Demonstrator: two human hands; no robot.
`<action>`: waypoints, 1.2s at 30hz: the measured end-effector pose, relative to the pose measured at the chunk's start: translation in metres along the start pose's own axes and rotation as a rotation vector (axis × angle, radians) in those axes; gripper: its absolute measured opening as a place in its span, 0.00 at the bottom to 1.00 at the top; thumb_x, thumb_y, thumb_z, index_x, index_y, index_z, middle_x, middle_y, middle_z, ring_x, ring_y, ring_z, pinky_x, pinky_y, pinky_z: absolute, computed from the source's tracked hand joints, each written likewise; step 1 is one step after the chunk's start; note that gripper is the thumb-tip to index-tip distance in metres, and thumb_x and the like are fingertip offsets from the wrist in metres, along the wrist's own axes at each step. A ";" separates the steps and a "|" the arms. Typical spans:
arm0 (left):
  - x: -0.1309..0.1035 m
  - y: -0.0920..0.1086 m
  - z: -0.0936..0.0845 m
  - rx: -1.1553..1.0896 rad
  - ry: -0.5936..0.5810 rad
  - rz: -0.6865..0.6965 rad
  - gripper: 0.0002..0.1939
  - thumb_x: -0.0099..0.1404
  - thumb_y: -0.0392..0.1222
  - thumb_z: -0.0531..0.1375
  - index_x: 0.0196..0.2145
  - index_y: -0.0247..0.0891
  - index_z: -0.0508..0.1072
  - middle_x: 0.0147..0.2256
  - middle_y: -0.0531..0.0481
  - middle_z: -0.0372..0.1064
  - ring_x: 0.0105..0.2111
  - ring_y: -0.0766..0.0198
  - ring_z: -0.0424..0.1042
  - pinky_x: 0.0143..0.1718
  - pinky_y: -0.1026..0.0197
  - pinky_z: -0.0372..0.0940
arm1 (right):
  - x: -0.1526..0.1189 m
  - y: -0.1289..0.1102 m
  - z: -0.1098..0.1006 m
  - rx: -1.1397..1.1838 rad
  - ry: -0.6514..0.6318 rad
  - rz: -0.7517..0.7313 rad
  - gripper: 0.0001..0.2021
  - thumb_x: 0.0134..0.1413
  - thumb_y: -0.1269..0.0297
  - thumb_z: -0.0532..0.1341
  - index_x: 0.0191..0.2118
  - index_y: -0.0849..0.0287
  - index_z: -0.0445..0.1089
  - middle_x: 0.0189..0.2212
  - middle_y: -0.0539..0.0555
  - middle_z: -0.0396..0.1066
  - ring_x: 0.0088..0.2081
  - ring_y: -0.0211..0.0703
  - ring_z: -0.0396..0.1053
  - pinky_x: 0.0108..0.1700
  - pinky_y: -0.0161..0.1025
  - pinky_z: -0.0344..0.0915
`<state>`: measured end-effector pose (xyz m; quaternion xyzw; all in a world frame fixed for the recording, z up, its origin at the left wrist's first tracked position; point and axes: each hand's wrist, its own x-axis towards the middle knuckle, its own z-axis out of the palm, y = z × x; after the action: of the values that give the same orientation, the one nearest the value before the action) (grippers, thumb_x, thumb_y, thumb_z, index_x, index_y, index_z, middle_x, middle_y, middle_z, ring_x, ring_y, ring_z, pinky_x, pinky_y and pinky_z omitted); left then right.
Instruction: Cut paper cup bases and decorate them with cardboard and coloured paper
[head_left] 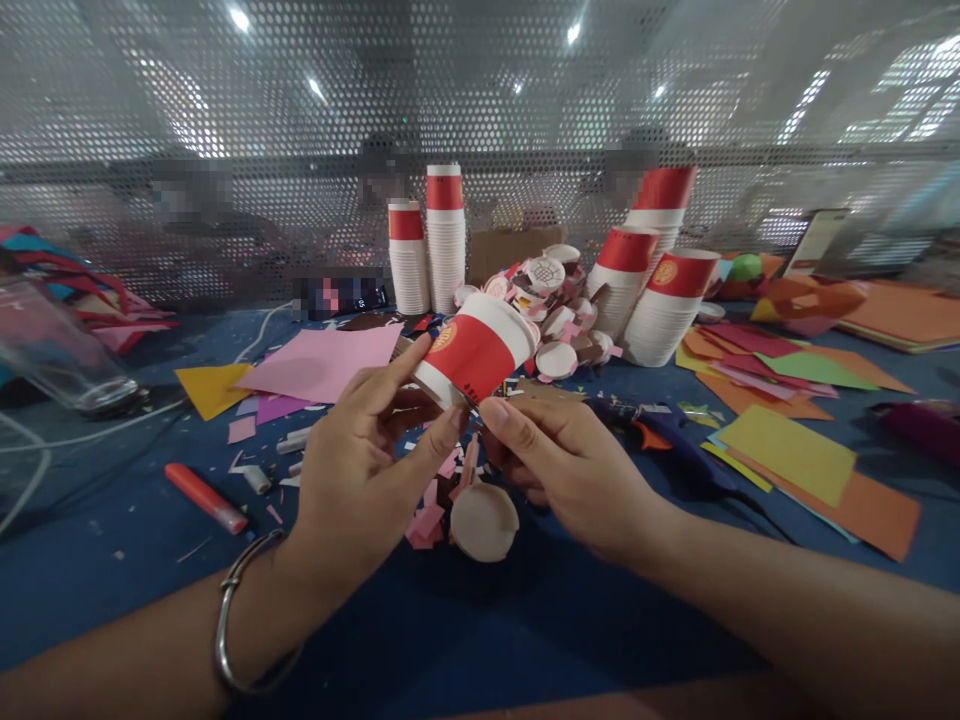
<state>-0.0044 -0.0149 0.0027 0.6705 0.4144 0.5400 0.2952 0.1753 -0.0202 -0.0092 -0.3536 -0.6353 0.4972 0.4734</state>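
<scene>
A red and white paper cup (480,350) is tilted on its side in the air, its wide end toward the upper right. My left hand (367,450) is wrapped round its base end, thumb below and fingers behind. With thumb and fingers pinched together, my right hand (570,460) meets the cup's lower side. A small dark edge shows by that thumb, but what the fingers grip is hidden. Below both hands, a round cut-off cup bottom (484,522) lies on the blue table (525,620) beside pink paper scraps (426,525).
Stacked paper cups (445,240) stand at the back left, more stacks (671,310) at the back right. Between them is a heap of cut cup pieces (555,310). A glue gun (682,450) and coloured paper (795,455) lie right; a red marker (206,497) and clear container (67,345) are left.
</scene>
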 end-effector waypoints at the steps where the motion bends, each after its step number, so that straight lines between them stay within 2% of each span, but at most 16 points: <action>1: 0.000 0.000 0.000 0.008 0.008 0.007 0.31 0.65 0.47 0.68 0.65 0.48 0.70 0.50 0.46 0.76 0.46 0.55 0.77 0.52 0.50 0.73 | 0.000 0.000 0.000 0.009 -0.001 0.009 0.26 0.65 0.42 0.59 0.25 0.58 0.58 0.22 0.44 0.53 0.21 0.29 0.46 0.20 0.32 0.44; 4: -0.002 0.002 0.003 0.015 -0.001 0.013 0.29 0.65 0.46 0.68 0.63 0.51 0.72 0.49 0.47 0.76 0.45 0.55 0.76 0.51 0.52 0.74 | -0.001 0.000 0.001 0.031 0.000 0.025 0.26 0.64 0.41 0.60 0.25 0.58 0.59 0.22 0.43 0.52 0.20 0.29 0.45 0.19 0.32 0.43; 8: -0.007 0.003 0.007 -0.010 -0.039 0.015 0.25 0.64 0.44 0.68 0.59 0.50 0.75 0.53 0.46 0.74 0.46 0.55 0.76 0.50 0.52 0.74 | -0.003 0.001 0.001 0.037 0.010 0.029 0.27 0.63 0.40 0.60 0.25 0.58 0.62 0.21 0.44 0.53 0.21 0.30 0.46 0.19 0.33 0.44; 12: -0.008 0.004 0.008 -0.027 -0.042 -0.063 0.29 0.64 0.46 0.69 0.62 0.48 0.73 0.54 0.44 0.75 0.47 0.53 0.77 0.52 0.49 0.73 | -0.003 -0.001 0.001 0.029 0.009 0.035 0.26 0.64 0.42 0.61 0.25 0.58 0.61 0.21 0.43 0.52 0.20 0.29 0.45 0.19 0.33 0.44; 14: -0.007 0.004 0.009 -0.116 -0.031 -0.140 0.31 0.64 0.48 0.69 0.64 0.45 0.71 0.54 0.43 0.76 0.49 0.52 0.77 0.54 0.47 0.72 | -0.002 -0.002 0.001 0.011 0.004 0.021 0.26 0.64 0.42 0.60 0.25 0.58 0.60 0.20 0.43 0.52 0.20 0.29 0.46 0.19 0.33 0.44; 17: -0.004 0.003 0.011 -0.335 -0.051 -0.245 0.29 0.67 0.49 0.67 0.63 0.42 0.72 0.54 0.42 0.77 0.52 0.51 0.76 0.59 0.46 0.69 | -0.001 -0.001 0.001 -0.020 0.007 -0.002 0.27 0.65 0.41 0.59 0.24 0.58 0.58 0.20 0.43 0.52 0.20 0.29 0.47 0.20 0.33 0.44; 21: -0.004 0.001 0.012 -0.469 -0.087 -0.297 0.24 0.66 0.46 0.68 0.59 0.41 0.76 0.56 0.43 0.77 0.56 0.49 0.75 0.61 0.45 0.68 | -0.001 0.000 0.000 -0.050 0.018 0.012 0.27 0.65 0.40 0.58 0.24 0.58 0.59 0.20 0.44 0.52 0.20 0.30 0.47 0.20 0.34 0.45; 30: -0.007 0.005 0.012 -0.482 -0.028 -0.275 0.23 0.66 0.44 0.68 0.57 0.40 0.76 0.54 0.43 0.78 0.55 0.51 0.76 0.59 0.50 0.70 | -0.002 -0.002 0.002 -0.059 0.008 -0.022 0.27 0.65 0.40 0.59 0.25 0.58 0.62 0.20 0.44 0.54 0.20 0.31 0.48 0.21 0.34 0.47; 33: -0.007 0.005 0.011 -0.395 -0.012 -0.247 0.24 0.65 0.46 0.69 0.57 0.39 0.76 0.53 0.43 0.78 0.53 0.51 0.77 0.57 0.49 0.71 | -0.002 -0.001 0.003 -0.042 0.016 0.004 0.26 0.65 0.41 0.59 0.25 0.58 0.61 0.21 0.44 0.55 0.20 0.30 0.49 0.20 0.34 0.47; 36: -0.008 0.007 0.010 -0.251 0.000 -0.200 0.24 0.65 0.49 0.68 0.56 0.40 0.76 0.49 0.44 0.80 0.46 0.54 0.79 0.51 0.51 0.74 | -0.002 0.000 0.003 -0.048 0.010 -0.009 0.26 0.66 0.41 0.58 0.26 0.58 0.61 0.22 0.44 0.55 0.20 0.30 0.49 0.20 0.33 0.46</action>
<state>0.0062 -0.0248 0.0029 0.5838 0.4081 0.5555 0.4290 0.1735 -0.0228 -0.0096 -0.3643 -0.6464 0.4779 0.4701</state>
